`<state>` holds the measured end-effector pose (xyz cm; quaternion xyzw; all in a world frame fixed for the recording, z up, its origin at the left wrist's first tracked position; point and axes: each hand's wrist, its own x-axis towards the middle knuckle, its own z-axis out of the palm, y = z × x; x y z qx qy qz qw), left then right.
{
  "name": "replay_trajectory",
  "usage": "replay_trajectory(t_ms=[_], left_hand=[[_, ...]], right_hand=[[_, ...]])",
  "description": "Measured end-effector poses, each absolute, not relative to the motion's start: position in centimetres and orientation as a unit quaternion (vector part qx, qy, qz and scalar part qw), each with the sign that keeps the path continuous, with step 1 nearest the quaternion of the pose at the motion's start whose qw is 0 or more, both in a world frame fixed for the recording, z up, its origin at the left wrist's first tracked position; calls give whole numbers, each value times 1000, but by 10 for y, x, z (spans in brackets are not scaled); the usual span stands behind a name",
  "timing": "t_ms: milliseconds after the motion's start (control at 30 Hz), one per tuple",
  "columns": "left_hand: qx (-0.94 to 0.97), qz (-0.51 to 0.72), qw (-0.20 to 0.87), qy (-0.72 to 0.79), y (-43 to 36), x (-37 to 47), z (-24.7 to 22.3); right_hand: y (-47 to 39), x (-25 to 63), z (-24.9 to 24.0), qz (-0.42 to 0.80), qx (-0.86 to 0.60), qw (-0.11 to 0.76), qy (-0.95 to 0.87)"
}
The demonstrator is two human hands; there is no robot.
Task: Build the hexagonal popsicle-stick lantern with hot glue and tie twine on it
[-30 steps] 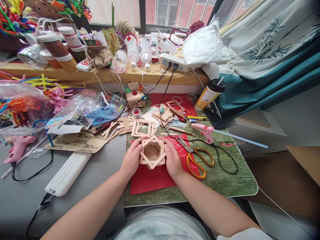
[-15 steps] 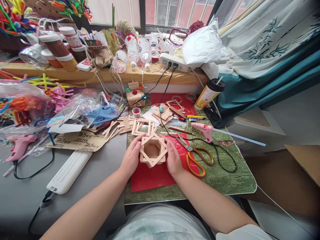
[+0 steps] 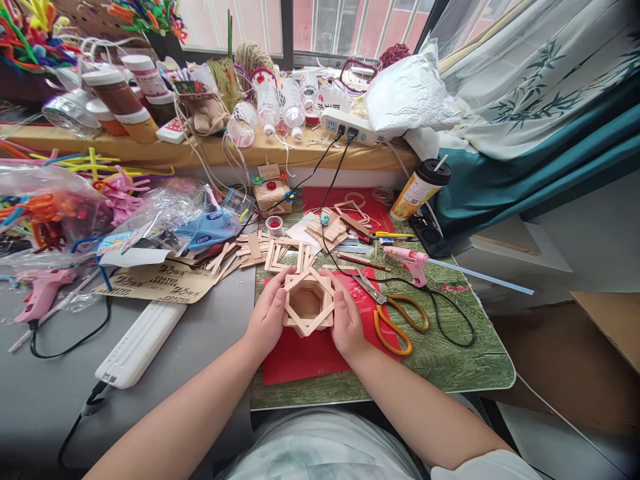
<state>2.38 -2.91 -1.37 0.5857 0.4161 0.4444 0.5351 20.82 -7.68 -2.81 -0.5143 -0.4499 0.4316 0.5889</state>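
Between my two hands is a small popsicle-stick box (image 3: 323, 316), built of stacked square frames turned against each other so the rim forms a star around a deep opening. My left hand (image 3: 269, 313) grips its left side, and my right hand (image 3: 347, 319) presses on its right side, thumb near the rim. Under the box lies a red sheet (image 3: 305, 363) on the green wood-patterned board (image 3: 450, 370). Just beyond the hands lie square stick frames (image 3: 274, 257). Scissors (image 3: 395, 313) with orange handles rest right of my right hand.
A pink glue gun (image 3: 411, 263) with a long glue stick and black cord lies at the right. Behind it stands a drink cup (image 3: 417, 193). Loose wooden sticks (image 3: 247, 250), sandpaper (image 3: 173, 283) and a white power strip (image 3: 137, 347) are at the left. A finished-looking stick box (image 3: 273, 197) sits behind.
My right thumb now lies more upright along the box's right side. The box and both hands are otherwise in nearly the same place; the view has shifted slightly.
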Motion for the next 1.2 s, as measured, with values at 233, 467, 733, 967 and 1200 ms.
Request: replay_trajectory(t_ms=[233, 467, 733, 967, 1200], left_hand=[[599, 450, 523, 405, -31, 22, -6], [593, 455, 532, 397, -26, 19, -8], [584, 449, 533, 418, -26, 23, -10], [586, 468, 524, 403, -28, 25, -4], [570, 440, 551, 422, -22, 20, -12]], right_hand=[[-81, 212, -16, 393, -514, 582, -493], [-80, 215, -22, 390, -526, 565, -502], [-78, 211, -27, 437, -528, 572, -451], [-80, 208, -15, 457, -508, 578, -446], [-75, 209, -18, 459, -519, 573, -438]])
